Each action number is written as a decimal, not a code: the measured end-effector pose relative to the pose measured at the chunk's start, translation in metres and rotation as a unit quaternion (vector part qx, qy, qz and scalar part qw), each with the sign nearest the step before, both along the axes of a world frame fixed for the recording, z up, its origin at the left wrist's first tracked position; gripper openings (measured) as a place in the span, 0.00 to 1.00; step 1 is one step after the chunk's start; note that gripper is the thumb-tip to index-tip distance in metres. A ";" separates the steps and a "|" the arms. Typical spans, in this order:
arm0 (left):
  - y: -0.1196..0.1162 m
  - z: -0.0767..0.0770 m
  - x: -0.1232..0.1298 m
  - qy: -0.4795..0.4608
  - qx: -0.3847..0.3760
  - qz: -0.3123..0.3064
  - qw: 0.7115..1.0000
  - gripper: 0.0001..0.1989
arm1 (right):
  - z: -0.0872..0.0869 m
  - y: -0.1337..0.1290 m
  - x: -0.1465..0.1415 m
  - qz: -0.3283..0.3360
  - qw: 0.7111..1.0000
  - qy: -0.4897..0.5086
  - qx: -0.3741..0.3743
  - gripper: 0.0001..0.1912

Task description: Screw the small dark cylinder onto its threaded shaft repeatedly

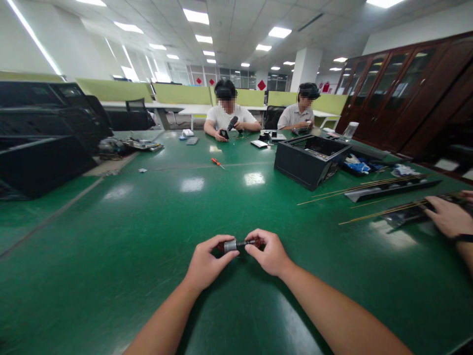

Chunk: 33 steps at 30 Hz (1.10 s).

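Note:
Low over the green table, a small motor rotor (pixel 230 246) lies sideways between my hands, with a silver cylindrical body and a thin dark shaft pointing right. My left hand (pixel 209 261) is closed around the silver body, thumb in front and fingers behind. My right hand (pixel 271 252) pinches the shaft end between thumb and fingers. Reddish-brown parts show at both ends, partly covered by my fingers, so their exact form is hidden.
An orange screwdriver (pixel 218 163) lies ahead on the green table (pixel 155 227). A black computer case (pixel 295 160) stands right of centre, near long thin rods (pixel 325 195). A co-worker's hand (pixel 449 217) is at far right; two people sit opposite. Dark cases (pixel 44 162) stand left.

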<state>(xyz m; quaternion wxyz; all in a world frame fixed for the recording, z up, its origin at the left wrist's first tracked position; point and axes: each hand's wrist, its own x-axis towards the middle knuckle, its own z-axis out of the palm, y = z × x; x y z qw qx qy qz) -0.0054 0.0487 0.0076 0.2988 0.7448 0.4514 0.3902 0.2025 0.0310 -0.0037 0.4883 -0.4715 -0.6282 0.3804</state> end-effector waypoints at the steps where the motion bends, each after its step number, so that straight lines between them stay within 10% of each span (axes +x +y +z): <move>1: 0.000 0.000 0.000 -0.001 -0.001 0.000 1.000 0.15 | 0.000 0.000 0.000 0.002 1.000 0.001 0.000 0.06; 33: -0.001 0.003 0.001 0.005 0.014 0.008 1.000 0.14 | -0.006 0.003 0.002 0.007 1.000 0.024 -0.011 0.05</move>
